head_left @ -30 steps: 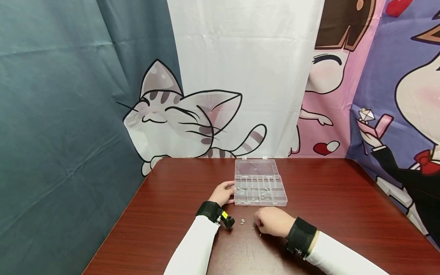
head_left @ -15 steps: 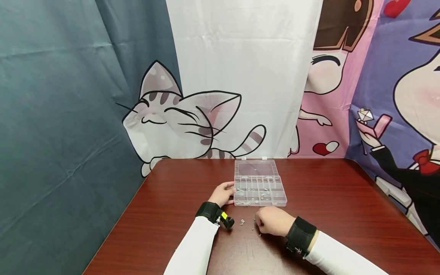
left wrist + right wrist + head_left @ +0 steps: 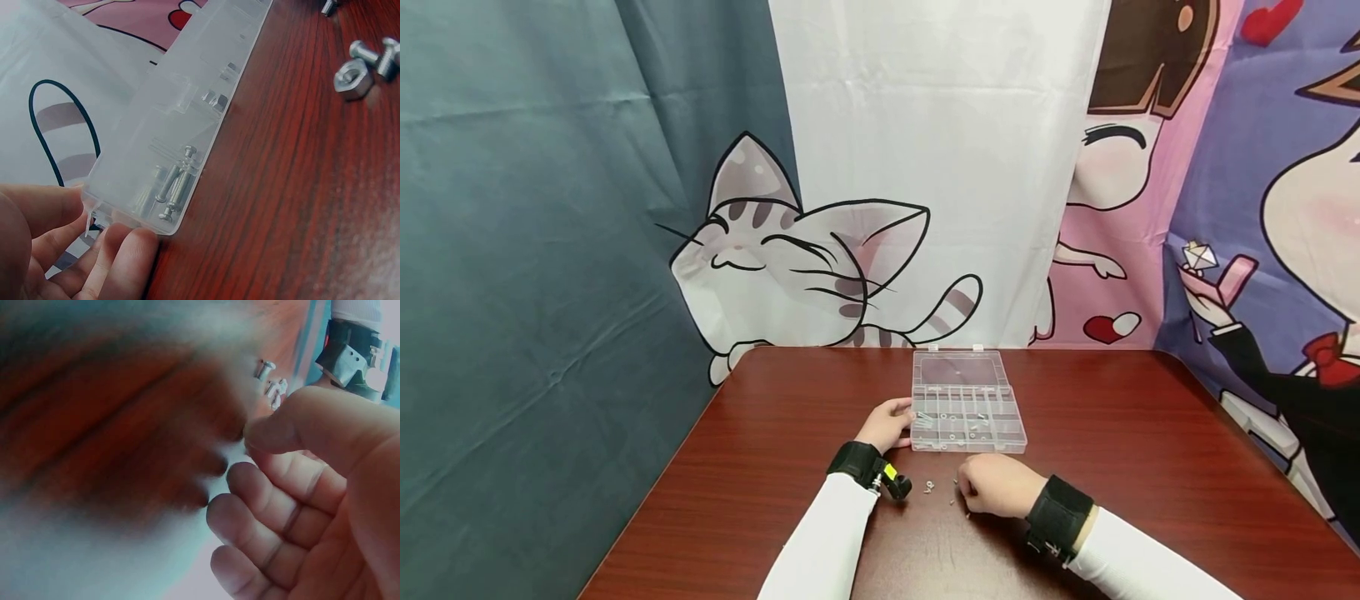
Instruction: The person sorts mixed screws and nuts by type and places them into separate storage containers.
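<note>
A clear plastic compartment box (image 3: 958, 372) lies with its lid folded back on the table. My left hand (image 3: 883, 425) grips the box's left edge, thumb and fingers around its corner. Bolts (image 3: 177, 184) and a few nuts show through the box wall in the left wrist view. In front of the box, my right hand (image 3: 1000, 485) is down at the tabletop, fingers curled and thumb tip against the index finger. Anything between those fingertips is hidden. Small loose pieces (image 3: 967, 515) lie beside it. A hex nut (image 3: 353, 79) and bolts (image 3: 265, 369) lie between the hands.
The dark red wooden table (image 3: 760, 517) extends around both arms. Its far edge meets a hanging cloth (image 3: 940, 167) with cartoon figures. A black wrist strap with a camera (image 3: 897, 483) sits on the left arm, close to the loose hardware.
The view shifts slightly with the head. Both hands stay nearly in place: the left at the box edge, the right at the table with curled fingers.
</note>
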Tool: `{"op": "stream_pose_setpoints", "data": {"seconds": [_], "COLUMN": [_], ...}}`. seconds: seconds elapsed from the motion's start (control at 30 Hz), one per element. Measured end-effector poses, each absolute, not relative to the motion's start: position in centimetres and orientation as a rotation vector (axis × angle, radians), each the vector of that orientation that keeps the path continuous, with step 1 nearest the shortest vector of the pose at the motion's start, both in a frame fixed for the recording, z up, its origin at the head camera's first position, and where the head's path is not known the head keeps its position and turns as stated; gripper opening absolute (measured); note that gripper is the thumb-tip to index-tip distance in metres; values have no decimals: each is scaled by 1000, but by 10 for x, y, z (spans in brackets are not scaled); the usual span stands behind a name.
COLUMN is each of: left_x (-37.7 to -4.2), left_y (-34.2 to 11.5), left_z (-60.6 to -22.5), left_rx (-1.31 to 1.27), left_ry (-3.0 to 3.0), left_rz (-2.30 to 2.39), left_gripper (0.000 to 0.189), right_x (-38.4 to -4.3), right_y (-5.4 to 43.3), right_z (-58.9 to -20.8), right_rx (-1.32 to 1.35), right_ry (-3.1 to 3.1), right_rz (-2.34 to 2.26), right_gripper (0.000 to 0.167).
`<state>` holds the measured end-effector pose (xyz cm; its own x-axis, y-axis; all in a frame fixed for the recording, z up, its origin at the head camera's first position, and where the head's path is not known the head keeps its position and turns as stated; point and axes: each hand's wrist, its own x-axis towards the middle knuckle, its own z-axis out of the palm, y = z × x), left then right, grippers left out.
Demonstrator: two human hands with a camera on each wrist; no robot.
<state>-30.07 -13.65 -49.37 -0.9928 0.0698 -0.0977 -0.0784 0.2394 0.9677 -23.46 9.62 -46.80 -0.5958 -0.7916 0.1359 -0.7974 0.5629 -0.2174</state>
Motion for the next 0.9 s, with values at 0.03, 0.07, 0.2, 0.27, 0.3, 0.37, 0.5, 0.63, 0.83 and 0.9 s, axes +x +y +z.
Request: {"op": "stream_pose_setpoints", "data": {"seconds": [0.03, 0.07, 0.2, 0.27, 0.3, 0.37, 0.5, 0.63, 0.83, 0.9], "left_x": [-300, -300, -301, -302, -302, -302, -301, -300, -301, -302], "left_y": [-137, -137, -137, -137, -137, -137, -137, -137, -136, -137], "left_z": [-494, -494, -495, -495, -495, -495, -495, -495, -494, -494], "left_rx": [-8, -9, -12, -3, 1, 0, -2, -13, -25, -13], "left_ry": [2373, 2371, 2353, 2356, 2357, 2356, 2351, 2362, 2355, 2355], "left_rz": [1867, 1865, 1878, 1882, 1886, 1888, 1892, 1883, 1883, 1884], "left_gripper": [43, 43, 43, 43, 43, 43, 43, 43, 43, 43], "right_x": [-235, -236, -240, -244, -247, -253, -266, -278, -289, -292], "right_y": [97, 97, 99, 100, 100, 100, 103, 106, 112, 114], "right_z": [-468, -469, -465, -463, -462, -460, -458, -456, -462, -463], "right_rx": [1385, 1363, 1222, 1144, 1109, 1031, 864, 758, 713, 710], "right_ry": [-2762, -2764, -2771, -2760, -2749, -2734, -2728, -2763, -2829, -2839], "right_rz": [413, 425, 508, 531, 539, 560, 583, 591, 600, 606], "right_gripper": [24, 24, 21, 18, 18, 18, 19, 18, 16, 16]}}
